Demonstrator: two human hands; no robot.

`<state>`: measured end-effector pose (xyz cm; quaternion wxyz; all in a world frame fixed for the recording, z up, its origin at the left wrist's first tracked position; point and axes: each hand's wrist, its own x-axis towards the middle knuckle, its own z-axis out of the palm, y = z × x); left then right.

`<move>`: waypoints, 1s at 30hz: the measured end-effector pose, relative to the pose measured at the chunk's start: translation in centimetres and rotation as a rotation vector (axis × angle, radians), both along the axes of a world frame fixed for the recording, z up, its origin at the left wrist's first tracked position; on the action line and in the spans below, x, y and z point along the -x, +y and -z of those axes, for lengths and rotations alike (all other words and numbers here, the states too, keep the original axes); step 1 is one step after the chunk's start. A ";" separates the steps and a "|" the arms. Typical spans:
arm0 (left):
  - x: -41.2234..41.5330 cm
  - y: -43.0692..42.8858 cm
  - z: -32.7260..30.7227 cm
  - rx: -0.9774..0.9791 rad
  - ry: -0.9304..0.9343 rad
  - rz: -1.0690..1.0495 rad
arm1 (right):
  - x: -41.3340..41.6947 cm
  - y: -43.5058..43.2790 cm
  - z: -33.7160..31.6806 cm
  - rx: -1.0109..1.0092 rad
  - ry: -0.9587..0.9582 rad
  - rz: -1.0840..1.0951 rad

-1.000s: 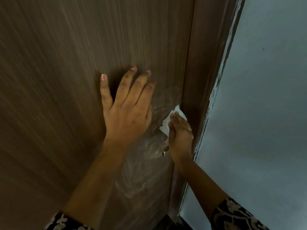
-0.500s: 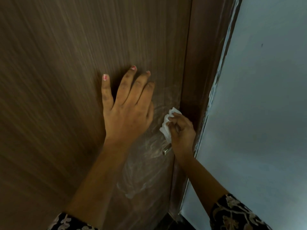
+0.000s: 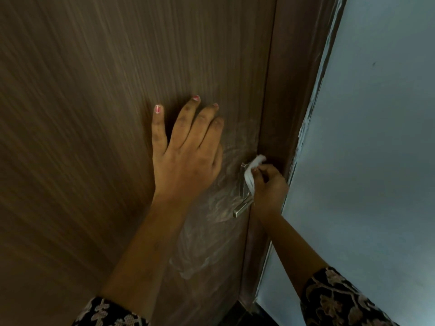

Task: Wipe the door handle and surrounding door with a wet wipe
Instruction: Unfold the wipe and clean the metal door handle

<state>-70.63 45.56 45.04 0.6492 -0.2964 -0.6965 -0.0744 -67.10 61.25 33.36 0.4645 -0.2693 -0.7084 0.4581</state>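
Right hand (image 3: 268, 184) closed around wet wipe (image 3: 249, 175), fingers curled, wipe bunched and pressed against the upper part of the door handle's plate. Door handle (image 3: 243, 203) located at the right edge of the door, just beside the frame, lever end projecting down and toward the viewer below the wipe. Wipe touching the plate near its top corner; contact with the lever itself not confirmed. Left hand (image 3: 186, 161) flat on the door (image 3: 94, 114), fingers spread, holding nothing, just left of the handle and apparently bracing the panel. Pale streaked film (image 3: 211, 231) visible on the door surface around and below the handle, reaching down toward the near edge of the panel; judged to be moisture or residue from wiping, so surrounding area likely treated already, at least in part. No such streaks discernible on the far left or upper portions of the door. Handle stage judged in progress: plate under contact, lever and its underside probably outstanding. Door frame (image 3: 289, 102) to the right and pale wall (image 3: 376, 161) beyond show no sign of wiping. Overall progress estimated past the midpoint, handle completion remaining.
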 end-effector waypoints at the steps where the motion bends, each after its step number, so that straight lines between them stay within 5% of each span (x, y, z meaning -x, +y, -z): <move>1: 0.0 0.0 0.0 -0.002 0.001 0.002 | -0.3 0.1 0.6 -0.016 -0.057 0.002; 18: 0.1 0.4 0.8 0.018 -0.036 0.029 | -1.4 0.8 -0.3 -0.245 -0.253 -0.292; 30: 0.0 0.1 0.8 0.053 -0.058 0.062 | -1.3 0.2 -0.3 -0.073 -0.428 -0.194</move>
